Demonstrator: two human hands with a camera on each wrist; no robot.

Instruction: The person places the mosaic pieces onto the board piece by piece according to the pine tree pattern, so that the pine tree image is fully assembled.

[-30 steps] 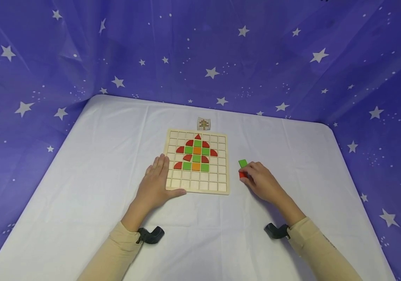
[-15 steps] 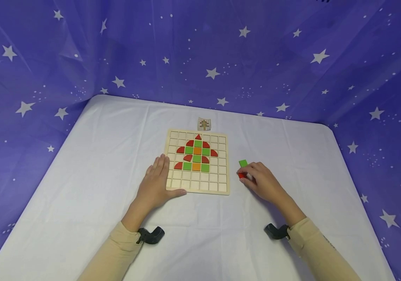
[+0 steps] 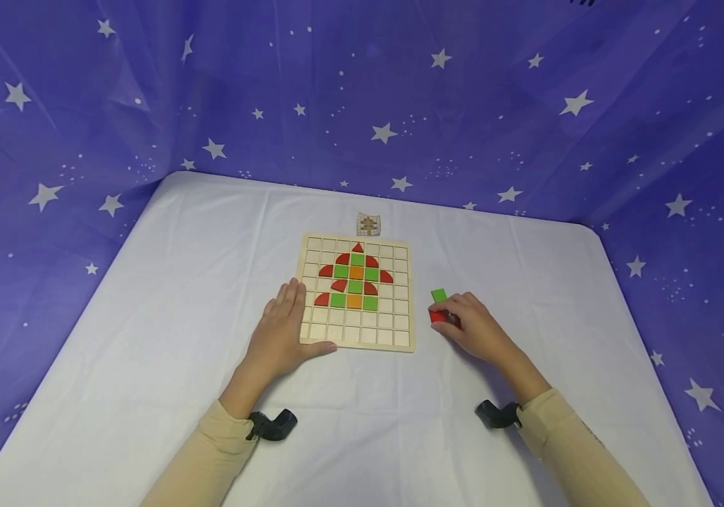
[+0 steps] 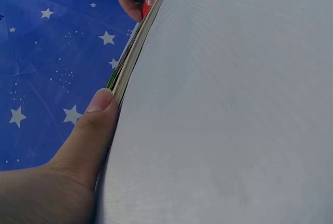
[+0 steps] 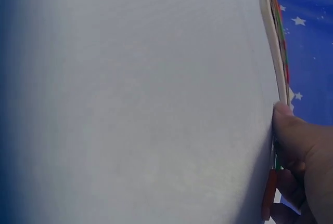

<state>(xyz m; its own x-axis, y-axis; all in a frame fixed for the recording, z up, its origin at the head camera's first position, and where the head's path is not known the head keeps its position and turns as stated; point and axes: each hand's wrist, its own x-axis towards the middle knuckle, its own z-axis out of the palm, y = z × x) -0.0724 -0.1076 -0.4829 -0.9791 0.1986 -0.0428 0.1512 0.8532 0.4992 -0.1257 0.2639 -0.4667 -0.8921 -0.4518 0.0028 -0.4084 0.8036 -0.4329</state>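
Note:
My left hand (image 3: 278, 334) rests at the near left corner of a wooden grid board (image 3: 368, 338), straight fingers along its left edge and thumb (image 4: 89, 125) at the front edge. Red, green and orange tiles lie on the board in a tree shape; one red quarter-round tile (image 3: 339, 285) sits askew in its cell. To the right of the board, my right hand (image 3: 472, 327) pinches a red tile (image 3: 437, 317) between thumb and fingers, low over the table. Just beyond those fingertips is a green square tile (image 3: 439, 294). Another red piece (image 5: 269, 195) shows below the fingers in the right wrist view.
A small picture card (image 3: 368, 224) with a tree pattern lies behind the board. A white cloth covers the table (image 3: 146, 317), and a blue star-patterned curtain (image 3: 311, 84) hangs around its far side. Dark camera mounts (image 3: 273, 424) sit at both wrists.
The red tile has turned slightly between my right thumb and fingers, and more of its face shows now. My left hand and the board have stayed in place.

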